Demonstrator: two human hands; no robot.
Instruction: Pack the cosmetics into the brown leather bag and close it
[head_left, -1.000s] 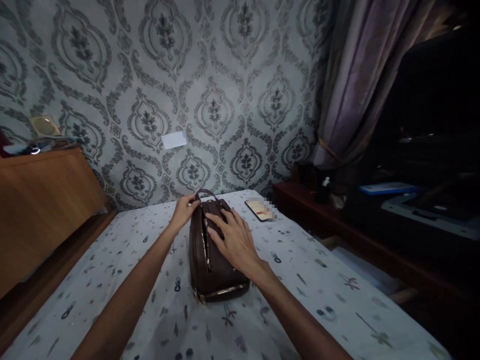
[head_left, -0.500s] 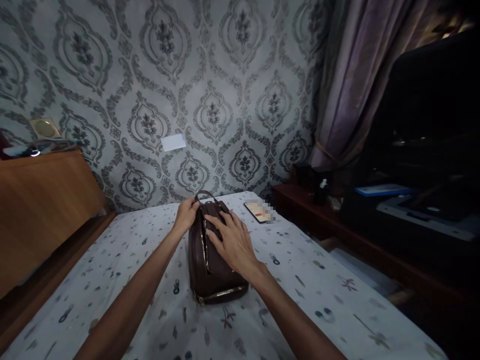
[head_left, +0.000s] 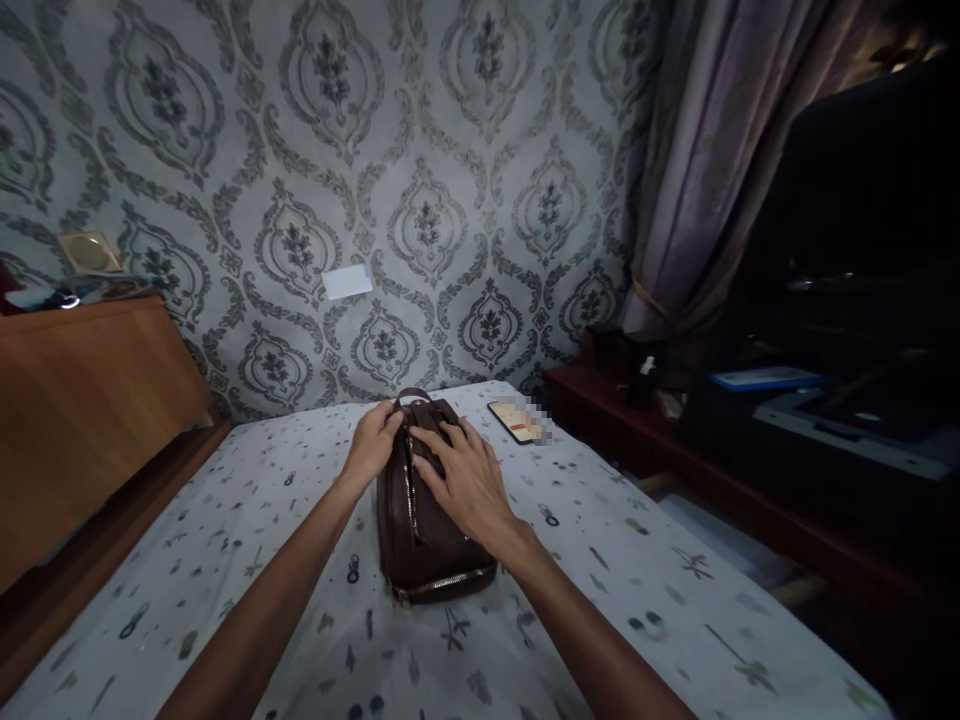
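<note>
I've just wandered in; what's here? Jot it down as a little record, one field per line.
Bag: brown, lying on a printed cloth
Handle: a loop at the bag's far end
Zips: one lengthwise; another across the near end
Left hand: at the bag's far left corner, beside the handle; grip unclear
Right hand: spread over the bag's upper face
Phone: on the cloth, right of the bag, partly pixelated
Behind: patterned wall
Far right: purple curtain
</note>
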